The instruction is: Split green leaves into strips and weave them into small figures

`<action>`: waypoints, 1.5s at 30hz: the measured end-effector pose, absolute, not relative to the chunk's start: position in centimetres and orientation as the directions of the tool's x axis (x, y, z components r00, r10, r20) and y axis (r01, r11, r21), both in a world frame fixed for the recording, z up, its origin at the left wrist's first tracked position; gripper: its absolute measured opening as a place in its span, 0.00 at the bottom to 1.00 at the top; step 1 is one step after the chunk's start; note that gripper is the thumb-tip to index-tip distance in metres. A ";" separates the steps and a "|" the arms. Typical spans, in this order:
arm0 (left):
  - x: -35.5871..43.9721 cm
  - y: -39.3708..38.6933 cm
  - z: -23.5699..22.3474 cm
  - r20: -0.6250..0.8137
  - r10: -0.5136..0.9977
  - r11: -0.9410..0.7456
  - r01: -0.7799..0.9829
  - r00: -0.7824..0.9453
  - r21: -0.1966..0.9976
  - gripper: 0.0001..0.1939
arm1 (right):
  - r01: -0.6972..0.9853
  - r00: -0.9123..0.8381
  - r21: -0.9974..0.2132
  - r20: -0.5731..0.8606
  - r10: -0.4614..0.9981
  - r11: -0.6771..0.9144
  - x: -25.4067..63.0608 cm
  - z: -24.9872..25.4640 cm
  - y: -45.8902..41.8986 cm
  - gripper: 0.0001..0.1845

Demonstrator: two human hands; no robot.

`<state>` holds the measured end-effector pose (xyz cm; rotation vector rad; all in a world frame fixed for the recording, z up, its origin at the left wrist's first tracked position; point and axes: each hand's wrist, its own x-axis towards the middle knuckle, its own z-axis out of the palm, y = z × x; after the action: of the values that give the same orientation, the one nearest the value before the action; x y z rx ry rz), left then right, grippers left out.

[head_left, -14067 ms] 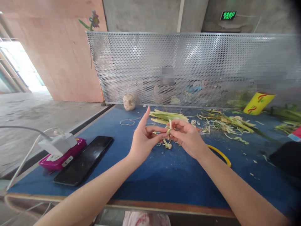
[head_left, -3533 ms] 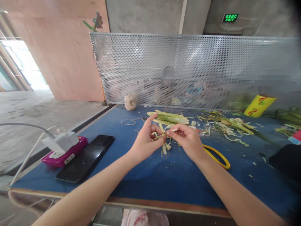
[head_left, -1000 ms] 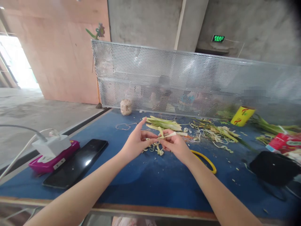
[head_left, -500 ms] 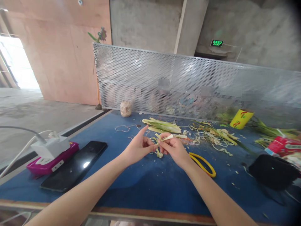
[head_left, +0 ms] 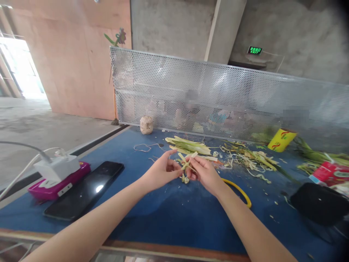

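Over the middle of the blue table, my left hand [head_left: 163, 171] pinches the lower left side of a small piece of pale green leaf strips [head_left: 185, 163]. The strips cross one another, with two ends pointing up. My right hand [head_left: 205, 171] is closed on the same piece from the right, thumb and forefinger at its upper end. Just below the fingers hangs or lies a curled pale bit [head_left: 185, 179]; I cannot tell whether it is attached. Behind the hands lie long husk-like leaves [head_left: 188, 145]. A yellow ring-shaped handle [head_left: 242, 191] lies by my right wrist, partly hidden.
At left sit a black phone [head_left: 87, 189] and a purple power strip [head_left: 61, 185] with a white plug. A wrapped roll [head_left: 146, 125] stands near the perforated metal screen [head_left: 163, 87]. To the right are leaf scraps [head_left: 253, 160], a yellow packet [head_left: 281, 140] and a black pouch [head_left: 319, 203].
The leaf strips in my fingers have been turned and now show a crossed shape with two upright ends. My right hand has shifted slightly, covering more of the yellow handle.
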<state>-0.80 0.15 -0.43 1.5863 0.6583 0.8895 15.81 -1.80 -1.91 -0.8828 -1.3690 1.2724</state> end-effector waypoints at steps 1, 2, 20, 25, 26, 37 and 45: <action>-0.8 0.1 -0.4 0.189 0.814 -0.197 -0.046 0.549 0.979 0.35 | -0.095 -0.209 -0.977 0.206 0.956 0.190 15.8 -1.9 -1.9 0.15; -0.7 0.0 -0.4 0.184 0.819 -0.189 -0.047 0.543 0.981 0.36 | -0.055 -0.208 -0.976 0.219 0.953 0.212 15.7 -1.8 -1.9 0.15; -0.2 -0.1 0.1 0.240 0.906 -0.147 -0.272 0.348 0.951 0.46 | 0.432 -0.075 -0.740 0.540 0.838 0.515 15.5 -1.6 -3.1 0.13; -0.3 0.1 0.2 0.218 0.935 -0.136 -0.286 0.278 0.949 0.44 | 0.667 -0.138 -0.476 0.677 0.723 0.573 15.7 -1.6 -3.0 0.11; -0.2 0.1 0.3 0.209 0.940 -0.130 -0.283 0.271 0.950 0.43 | 0.699 -0.149 -0.421 0.705 0.693 0.578 15.7 -1.6 -3.0 0.11; -0.2 -0.5 0.5 0.221 0.899 -0.152 -0.205 0.377 0.967 0.41 | 0.255 -0.113 -0.919 0.282 0.953 0.302 15.4 -1.1 -2.9 0.13; -0.8 -0.7 0.4 0.257 0.784 -0.186 -0.182 0.566 0.966 0.44 | -0.095 -0.190 -0.986 0.155 0.969 0.139 15.0 -1.6 -2.7 0.15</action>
<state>-0.79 -0.72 0.44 1.5205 0.5339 0.9417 15.04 -2.73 -1.64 -0.9390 -1.3568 1.2756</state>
